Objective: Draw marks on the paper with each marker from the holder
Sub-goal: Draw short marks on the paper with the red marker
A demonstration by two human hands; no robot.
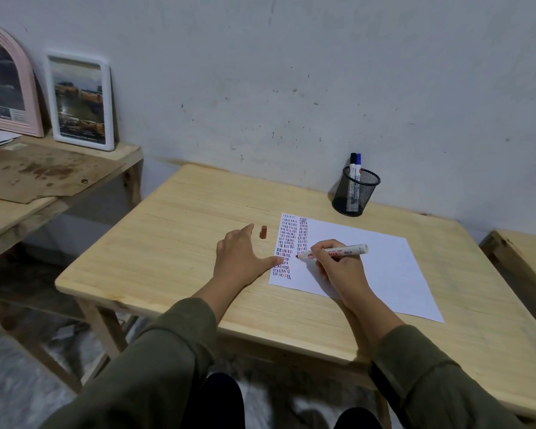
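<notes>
A white sheet of paper (381,267) lies on the wooden table (198,218), with two columns of short red, blue and black strokes along its left side. My right hand (338,270) grips an uncapped red marker (338,251), its tip touching the paper at the second column. My left hand (242,258) rests flat with fingers spread, its thumb on the paper's left edge. The red cap (263,231) lies on the table just beyond my left fingers. A black mesh holder (356,191) at the back holds a black and a blue marker (355,178).
A grey wall stands right behind the table. A lower wooden bench (44,181) at the left carries two framed pictures (81,102) leaning on the wall. Another wooden table's corner (523,258) shows at the right edge.
</notes>
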